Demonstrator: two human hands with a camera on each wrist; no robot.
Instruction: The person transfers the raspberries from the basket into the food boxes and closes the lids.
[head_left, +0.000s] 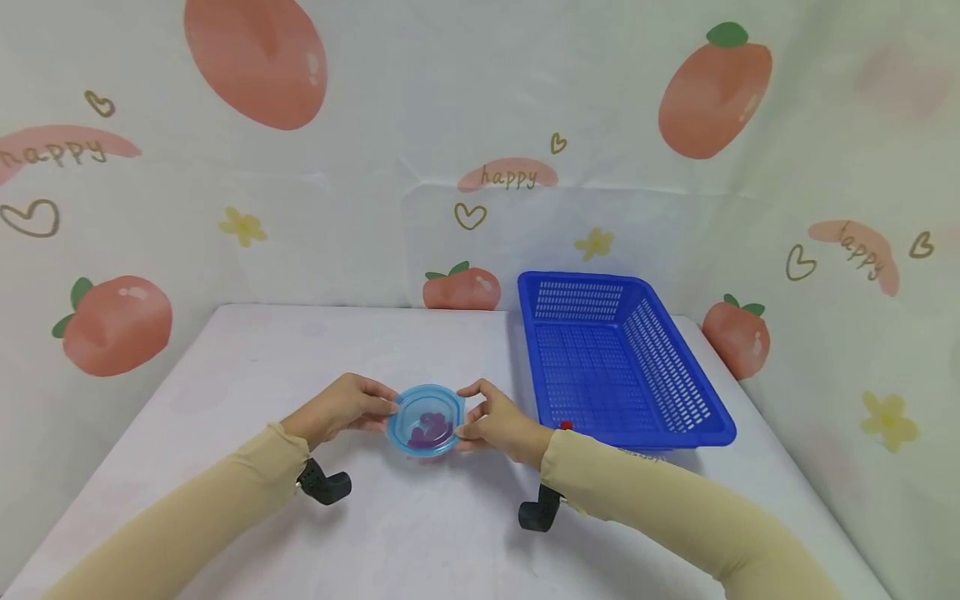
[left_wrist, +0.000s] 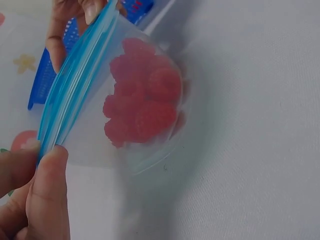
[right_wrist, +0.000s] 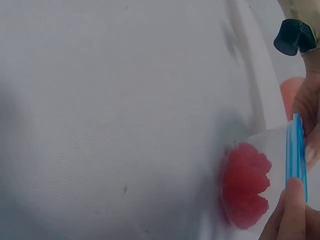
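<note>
A round, frosted clear plastic container (head_left: 425, 419) with a blue lid (left_wrist: 80, 75) is held between both hands. Raspberries (left_wrist: 145, 95) show through its wall, gathered at the bottom. My left hand (head_left: 348, 408) pinches the left side of the lid's rim between thumb and fingers. On the opposite side, my right hand (head_left: 498, 421) grips the same rim, thumb towards me. The right wrist view has the blue rim edge-on between the hands, with the raspberries (right_wrist: 245, 187) beside it. Fingers under the rim are partly hidden.
A blue perforated plastic basket (head_left: 592, 358) stands at the right of the white-covered table (head_left: 315, 342), near my right forearm, with a small red mark (head_left: 566, 425) at its front edge. Behind hangs a fruit-printed cloth (head_left: 360, 167). Black devices (head_left: 326, 483) sit at both wrists.
</note>
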